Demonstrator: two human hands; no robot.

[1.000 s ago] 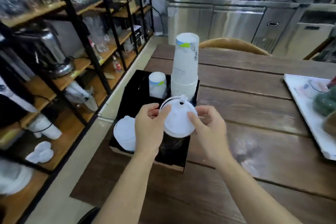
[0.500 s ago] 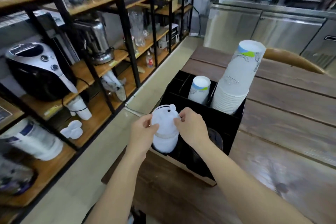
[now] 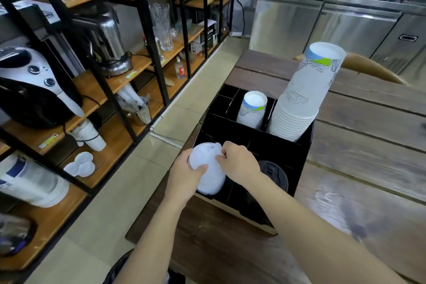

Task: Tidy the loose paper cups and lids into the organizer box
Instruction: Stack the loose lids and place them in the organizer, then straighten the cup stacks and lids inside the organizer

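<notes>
A black organizer box (image 3: 302,153) sits at the left end of the wooden table. A stack of white lids (image 3: 208,169) stands tilted in its front left compartment. My left hand (image 3: 187,174) grips the stack's left side, thumb across it. My right hand (image 3: 239,162) pinches the top lid's right edge. Black lids (image 3: 274,173) lie in the front right compartment. At the back, a short stack of paper cups (image 3: 252,109) stands upside down beside a tall leaning stack of paper cups (image 3: 304,97).
The wooden table (image 3: 357,168) stretches to the right. A black metal shelf rack (image 3: 96,76) with appliances, glassware and more cups runs along the left across a tiled aisle. Steel cabinets (image 3: 322,27) line the back. A wooden chair back (image 3: 368,69) rises behind the table.
One second ago both hands held a white lid above the front right compartment. The lid then moved left onto the white stack, where both hands now hold. The view has swung left.
</notes>
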